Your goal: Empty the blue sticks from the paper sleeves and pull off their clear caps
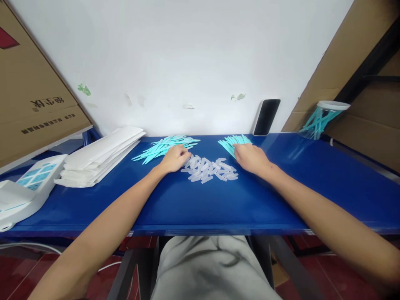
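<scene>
My left hand (177, 158) is closed, fingertips pressed together, at the left edge of a heap of short, translucent plastic caps (208, 168). Whatever is in its fingers is hidden. Just behind it lies a loose pile of slim, tapered teal plastic sticks (165, 146). Over on the right, my right hand (252, 158) is curled at the near edge of a second, neater bunch of teal sticks (234, 142). Its fingers point down and away, and I cannot make out what is between them. The caps lie between the two hands, nearer to me than both teal piles.
White flat packets (100, 156) are stacked on the blue table (200, 208) at left, beside a white device (46, 179). A phone (266, 116) leans on the wall. A clear jar (321, 121) of teal sticks stands far right. Cardboard (40, 83) flanks the left side.
</scene>
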The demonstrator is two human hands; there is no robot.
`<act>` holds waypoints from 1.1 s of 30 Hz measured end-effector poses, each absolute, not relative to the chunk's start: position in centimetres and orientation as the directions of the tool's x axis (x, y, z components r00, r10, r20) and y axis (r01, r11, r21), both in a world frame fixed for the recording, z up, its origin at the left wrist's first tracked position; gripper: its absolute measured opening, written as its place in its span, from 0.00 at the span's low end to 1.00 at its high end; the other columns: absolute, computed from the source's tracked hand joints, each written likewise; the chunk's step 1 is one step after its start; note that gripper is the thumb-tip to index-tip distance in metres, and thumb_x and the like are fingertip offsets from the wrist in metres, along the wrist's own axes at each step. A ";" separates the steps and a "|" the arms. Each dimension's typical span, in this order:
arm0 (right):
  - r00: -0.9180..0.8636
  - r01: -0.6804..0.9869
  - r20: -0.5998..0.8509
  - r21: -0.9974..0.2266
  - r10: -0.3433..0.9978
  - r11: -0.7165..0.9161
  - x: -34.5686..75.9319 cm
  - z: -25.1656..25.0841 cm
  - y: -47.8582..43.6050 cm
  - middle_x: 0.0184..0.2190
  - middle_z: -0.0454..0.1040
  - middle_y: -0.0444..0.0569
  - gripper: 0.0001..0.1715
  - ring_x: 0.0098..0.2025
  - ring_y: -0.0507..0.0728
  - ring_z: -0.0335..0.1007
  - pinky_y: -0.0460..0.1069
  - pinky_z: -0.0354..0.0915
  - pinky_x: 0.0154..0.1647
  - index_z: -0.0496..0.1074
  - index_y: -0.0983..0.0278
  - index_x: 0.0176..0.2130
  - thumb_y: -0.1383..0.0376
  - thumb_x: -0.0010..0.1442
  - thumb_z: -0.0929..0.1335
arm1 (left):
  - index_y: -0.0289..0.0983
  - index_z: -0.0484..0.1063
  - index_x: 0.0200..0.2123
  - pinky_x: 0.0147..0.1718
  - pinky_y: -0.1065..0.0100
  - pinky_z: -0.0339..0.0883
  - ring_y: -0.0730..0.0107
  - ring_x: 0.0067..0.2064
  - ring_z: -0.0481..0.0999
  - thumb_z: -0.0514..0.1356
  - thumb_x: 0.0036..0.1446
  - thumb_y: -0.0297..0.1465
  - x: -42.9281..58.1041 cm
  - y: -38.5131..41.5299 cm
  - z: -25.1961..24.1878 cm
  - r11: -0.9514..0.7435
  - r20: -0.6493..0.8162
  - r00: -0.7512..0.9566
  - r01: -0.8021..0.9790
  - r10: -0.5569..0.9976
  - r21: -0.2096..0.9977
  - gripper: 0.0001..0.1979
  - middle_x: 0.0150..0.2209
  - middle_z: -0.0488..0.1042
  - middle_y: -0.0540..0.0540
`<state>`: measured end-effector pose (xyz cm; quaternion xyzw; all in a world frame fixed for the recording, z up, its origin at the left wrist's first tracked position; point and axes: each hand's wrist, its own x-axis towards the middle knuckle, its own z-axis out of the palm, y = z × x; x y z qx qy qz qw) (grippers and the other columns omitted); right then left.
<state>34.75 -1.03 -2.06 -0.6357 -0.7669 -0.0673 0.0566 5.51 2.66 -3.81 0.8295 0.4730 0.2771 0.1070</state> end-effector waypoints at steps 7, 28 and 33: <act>-0.169 0.985 0.144 0.066 0.975 0.161 34.8 -2.3 -0.9 0.45 0.80 0.65 0.26 0.44 0.69 0.78 0.56 0.67 0.37 0.74 0.68 0.56 0.62 0.70 0.57 | 0.40 0.69 0.30 0.34 0.61 0.61 0.56 0.36 0.73 0.52 0.61 0.34 4.1 3.3 -3.7 -0.293 0.373 0.190 0.925 0.908 0.243 0.09 0.33 0.74 0.43; -0.272 0.926 0.217 -0.205 0.937 0.317 33.2 -1.7 -2.1 0.24 0.77 0.50 0.20 0.28 0.58 0.73 0.49 0.58 0.28 0.79 0.66 0.47 0.62 0.67 0.61 | 0.34 0.71 0.50 0.47 0.55 0.68 0.48 0.51 0.75 0.46 0.68 0.32 3.5 2.9 -3.1 -0.158 0.205 0.170 0.985 0.964 -0.075 0.16 0.49 0.76 0.32; -0.304 0.913 0.220 -0.211 0.927 0.350 32.8 -2.3 -2.1 0.29 0.79 0.51 0.18 0.31 0.59 0.73 0.49 0.57 0.29 0.79 0.64 0.40 0.59 0.66 0.62 | 0.33 0.70 0.50 0.44 0.54 0.68 0.46 0.50 0.75 0.42 0.70 0.32 3.6 2.7 -3.1 -0.168 0.213 0.174 0.985 0.961 -0.049 0.19 0.50 0.74 0.30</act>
